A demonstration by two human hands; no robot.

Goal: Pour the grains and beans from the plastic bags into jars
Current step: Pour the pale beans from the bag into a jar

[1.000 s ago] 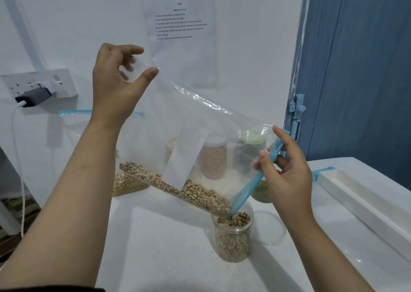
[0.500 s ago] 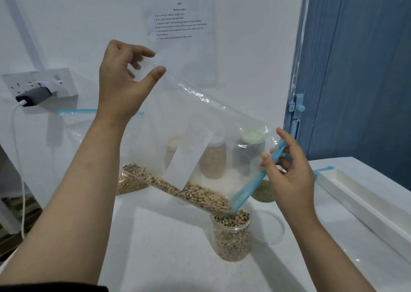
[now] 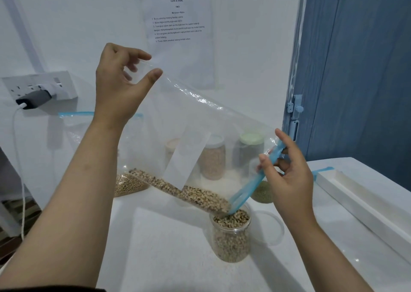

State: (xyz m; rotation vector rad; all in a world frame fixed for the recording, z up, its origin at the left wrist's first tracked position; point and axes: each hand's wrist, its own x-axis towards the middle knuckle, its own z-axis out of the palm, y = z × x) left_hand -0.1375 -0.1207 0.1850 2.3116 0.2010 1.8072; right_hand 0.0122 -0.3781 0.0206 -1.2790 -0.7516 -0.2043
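The plastic bag (image 3: 200,122) is being pinched high at its corner by the left hand (image 3: 117,87), so beans are sliding down; its blue zip mouth (image 3: 255,180) is being gripped by the right hand (image 3: 289,178) and aimed into the open jar (image 3: 231,236) on the table (image 3: 155,258).

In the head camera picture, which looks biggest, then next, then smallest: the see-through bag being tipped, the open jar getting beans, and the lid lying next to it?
1. Plastic bag, by far.
2. Open jar.
3. Clear lid, though it looks close to the jar's size, so that's unsure.
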